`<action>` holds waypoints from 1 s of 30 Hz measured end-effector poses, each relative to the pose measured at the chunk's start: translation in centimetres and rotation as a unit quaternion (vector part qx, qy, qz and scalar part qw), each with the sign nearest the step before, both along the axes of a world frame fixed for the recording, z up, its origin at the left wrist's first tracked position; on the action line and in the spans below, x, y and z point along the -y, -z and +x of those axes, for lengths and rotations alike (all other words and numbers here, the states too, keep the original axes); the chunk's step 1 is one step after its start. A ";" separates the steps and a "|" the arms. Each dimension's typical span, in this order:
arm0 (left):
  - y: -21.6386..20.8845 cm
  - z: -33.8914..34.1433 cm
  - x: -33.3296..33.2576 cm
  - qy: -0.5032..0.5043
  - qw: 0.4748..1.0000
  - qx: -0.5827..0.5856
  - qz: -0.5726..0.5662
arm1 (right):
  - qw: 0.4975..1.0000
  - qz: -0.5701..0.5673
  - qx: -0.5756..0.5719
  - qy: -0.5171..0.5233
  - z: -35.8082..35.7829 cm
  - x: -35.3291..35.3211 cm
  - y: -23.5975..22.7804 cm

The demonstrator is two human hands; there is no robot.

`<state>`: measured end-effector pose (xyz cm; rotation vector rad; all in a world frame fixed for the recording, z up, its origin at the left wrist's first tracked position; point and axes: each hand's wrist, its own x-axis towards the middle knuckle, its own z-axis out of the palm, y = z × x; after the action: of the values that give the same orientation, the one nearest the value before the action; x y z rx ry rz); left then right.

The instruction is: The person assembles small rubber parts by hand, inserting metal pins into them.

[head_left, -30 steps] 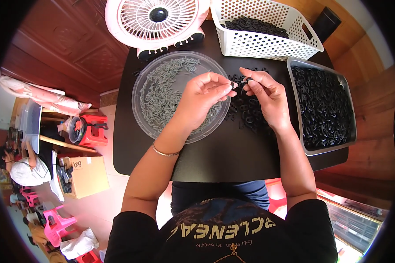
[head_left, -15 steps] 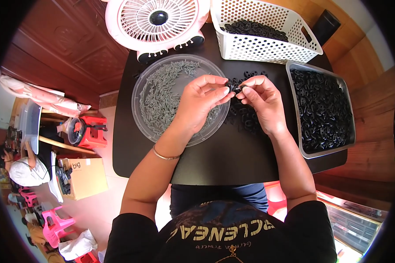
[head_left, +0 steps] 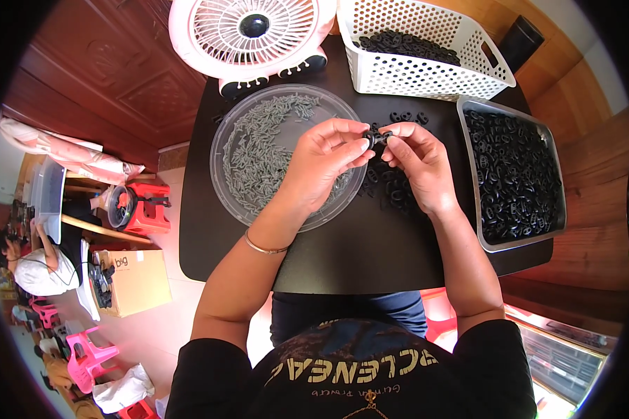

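Above the dark table, both my hands meet with their fingertips pinched round a small black plastic part. My left hand grips its left side between thumb and index finger, over the right part of a clear round tub of small grey-green rod-like pieces. On the other side, my right hand pinches the part's right end. Whether it is one part or two joined is too small to tell. Beneath and behind my hands lies a loose pile of black plastic parts, partly hidden by them.
At the right edge of the table stands a metal tray full of black parts. A white perforated basket with more of them is at the back, beside a pink fan. Another person sits at far left.
My fingertips have shifted a little on the black part, and more of it shows between them now. Both forearms stay nearly where they were.
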<state>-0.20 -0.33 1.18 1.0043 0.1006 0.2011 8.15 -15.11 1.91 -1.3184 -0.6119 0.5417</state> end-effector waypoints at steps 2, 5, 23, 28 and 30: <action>0.2 0.1 0.0 -0.015 1.000 0.001 -0.004 | 1.000 0.000 -0.006 -0.005 0.2 0.2 0.3; 0.2 0.2 0.0 -0.010 1.000 0.002 -0.010 | 0.999 0.011 -0.019 -0.025 0.3 0.3 0.3; 0.2 -0.6 0.1 -0.004 0.999 0.002 -0.033 | 0.997 0.073 0.020 -0.020 -0.1 -0.1 0.6; 0.4 -0.5 -0.1 0.001 0.999 0.017 -0.044 | 0.996 0.075 0.035 -0.019 -0.4 -0.1 0.8; 0.5 -0.5 -0.2 0.007 0.999 0.024 -0.047 | 0.998 0.059 0.035 -0.015 -0.6 -0.2 0.6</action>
<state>-0.72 -0.13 0.65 0.9060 0.0588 0.2050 7.58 -14.96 1.28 -1.2226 -0.7131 0.4781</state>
